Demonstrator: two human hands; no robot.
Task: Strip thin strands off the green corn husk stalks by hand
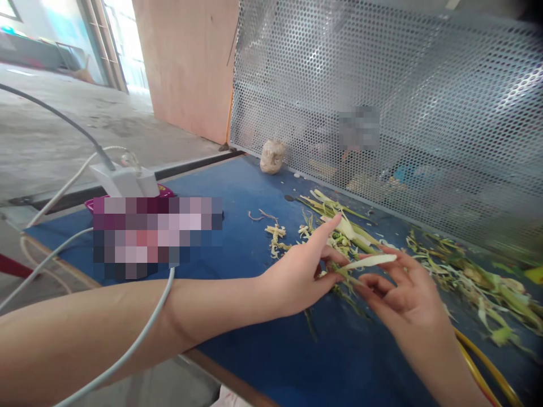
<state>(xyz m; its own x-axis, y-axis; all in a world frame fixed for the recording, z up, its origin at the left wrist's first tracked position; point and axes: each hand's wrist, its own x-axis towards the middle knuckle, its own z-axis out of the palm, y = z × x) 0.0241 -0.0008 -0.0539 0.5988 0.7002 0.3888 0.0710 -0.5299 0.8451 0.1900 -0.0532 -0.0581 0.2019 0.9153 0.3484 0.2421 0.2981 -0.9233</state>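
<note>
My left hand (299, 272) reaches in over the blue table, its index finger stretched out and its thumb and other fingers pinching a thin green plant stalk. From this stalk a pale, pointed leaf strip (373, 260) sticks out to the right. My right hand (409, 299) has its fingers curled, with the thumb tip at the stalk's right end and a fingertip by the tip of the strip. Under and behind my hands lies a loose pile of stems and buds (339, 240). Long pale-green stalks (328, 206) lie just beyond it.
A second heap of plant scraps (487, 282) lies at the right. A whitish lump (272, 157) stands by the perforated metal screen (318, 73). White plugs (123, 180) and a blurred-out item are at the left. A pale cable (159, 308) crosses my left forearm on the table (237, 183).
</note>
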